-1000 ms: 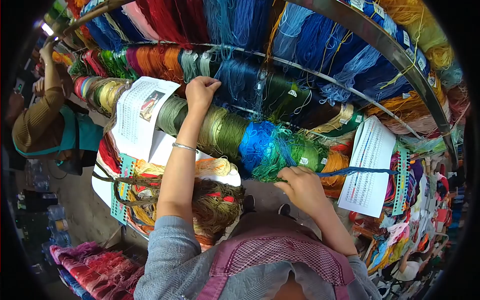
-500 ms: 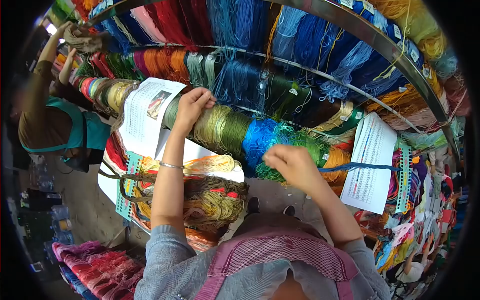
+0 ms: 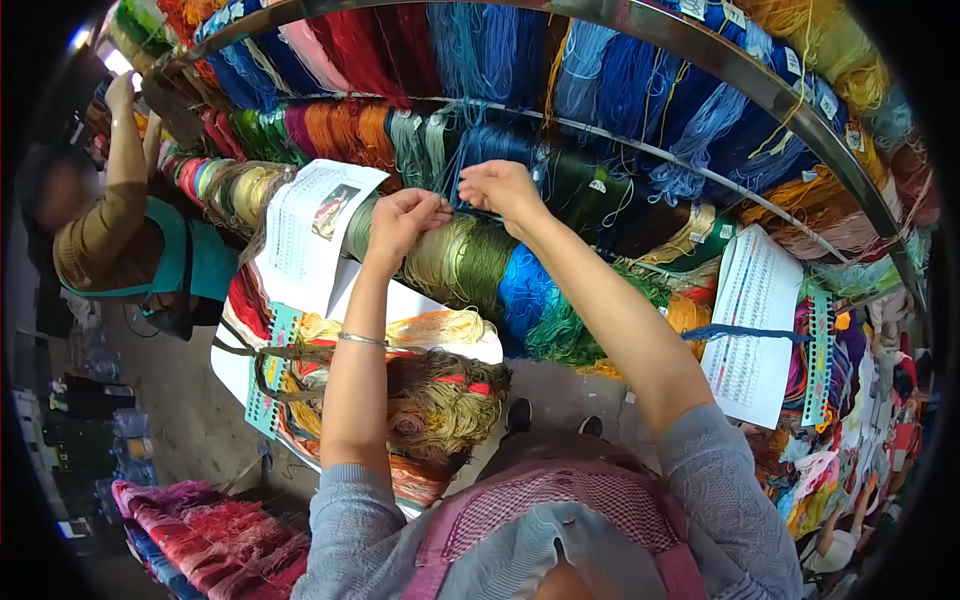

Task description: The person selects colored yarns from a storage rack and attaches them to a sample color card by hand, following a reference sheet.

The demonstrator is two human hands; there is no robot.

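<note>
My left hand (image 3: pixel 402 228) is closed in a pinch above the olive and beige thread skeins (image 3: pixel 440 258) wound along a horizontal bar. Just right of it and slightly higher, my right hand (image 3: pixel 505 192) is pinched too, in front of hanging dark blue skeins (image 3: pixel 490 145). Any strand between the fingers is too fine to make out. Bright blue thread (image 3: pixel 528 292) and green thread (image 3: pixel 575 325) lie along the same bar, below my right forearm. A printed chart sheet (image 3: pixel 300 240) with a small picture rests left of my left hand.
A curved metal rail (image 3: pixel 700 55) and several hanging skeins rise ahead. Another printed sheet (image 3: pixel 750 320) stands at right, crossed by a blue cord (image 3: pixel 755 332). A bundle of olive yarn (image 3: pixel 440 405) lies below my left forearm. A co-worker (image 3: pixel 120 240) stands at left with raised arms.
My right hand has moved left and up, from over the blue and green thread to beside my left hand. My left hand stays pinched, shifted slightly in view along with the scene.
</note>
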